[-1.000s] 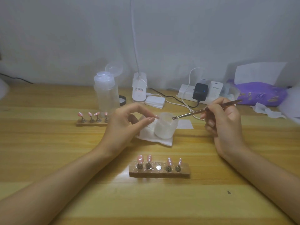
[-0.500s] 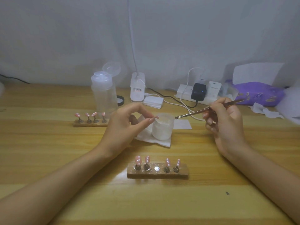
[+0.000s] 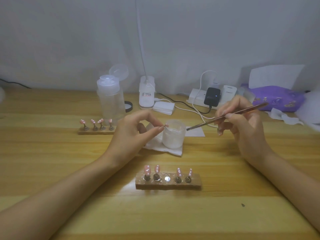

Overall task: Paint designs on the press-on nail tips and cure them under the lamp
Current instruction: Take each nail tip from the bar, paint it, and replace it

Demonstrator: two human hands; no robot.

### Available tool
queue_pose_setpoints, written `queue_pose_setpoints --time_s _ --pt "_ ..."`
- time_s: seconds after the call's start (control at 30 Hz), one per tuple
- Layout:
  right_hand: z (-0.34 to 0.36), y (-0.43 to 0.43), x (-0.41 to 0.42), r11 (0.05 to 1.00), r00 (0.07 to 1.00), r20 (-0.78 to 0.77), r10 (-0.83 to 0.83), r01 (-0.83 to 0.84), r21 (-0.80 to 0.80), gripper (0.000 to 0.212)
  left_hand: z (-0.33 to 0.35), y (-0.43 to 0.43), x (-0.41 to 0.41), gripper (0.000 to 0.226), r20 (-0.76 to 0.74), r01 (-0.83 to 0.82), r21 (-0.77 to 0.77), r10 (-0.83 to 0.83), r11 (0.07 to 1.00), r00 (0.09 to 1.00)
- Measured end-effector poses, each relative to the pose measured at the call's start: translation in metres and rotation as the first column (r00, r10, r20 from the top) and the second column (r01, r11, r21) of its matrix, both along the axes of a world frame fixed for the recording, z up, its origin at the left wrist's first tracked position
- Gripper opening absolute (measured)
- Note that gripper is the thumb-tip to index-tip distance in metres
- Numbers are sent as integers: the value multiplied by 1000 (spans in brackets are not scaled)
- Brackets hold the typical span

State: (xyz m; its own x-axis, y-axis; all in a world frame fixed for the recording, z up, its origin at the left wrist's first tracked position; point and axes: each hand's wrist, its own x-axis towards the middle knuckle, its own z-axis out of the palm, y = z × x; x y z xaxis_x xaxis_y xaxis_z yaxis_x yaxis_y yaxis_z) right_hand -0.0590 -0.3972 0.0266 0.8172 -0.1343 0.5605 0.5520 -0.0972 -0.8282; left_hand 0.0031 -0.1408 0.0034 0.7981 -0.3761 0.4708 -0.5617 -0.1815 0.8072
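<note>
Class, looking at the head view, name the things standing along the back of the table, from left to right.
Clear bottle → lamp base → white pads → black charger → purple tissue pack.
</note>
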Motion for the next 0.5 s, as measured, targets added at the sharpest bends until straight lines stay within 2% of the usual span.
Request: queue_pose_setpoints --time_s 0.07,0.17,0.23,0.33,0.5 --pt "-1 -3 2 999 1000 -2 -12 12 41 25 0 0 -1 12 -6 6 -2 -6 1000 1000" --pt "-3 -5 5 982 999 -21 -40 43 182 29 4 1 -2 7 -47 0 -48 -2 999 999" --pt "-5 -4 6 966 998 -47 -52 62 253 22 10 3 -2 3 -86 -19 -107 9 994 996" --pt "-7 -3 8 952 995 -81 -60 81 294 9 23 9 -3 9 -176 20 -164 -49 986 983" --pt "-6 -2 8 943 991 -118 -60 95 320 18 39 14 -10 5 -255 76 -115 -104 990 962"
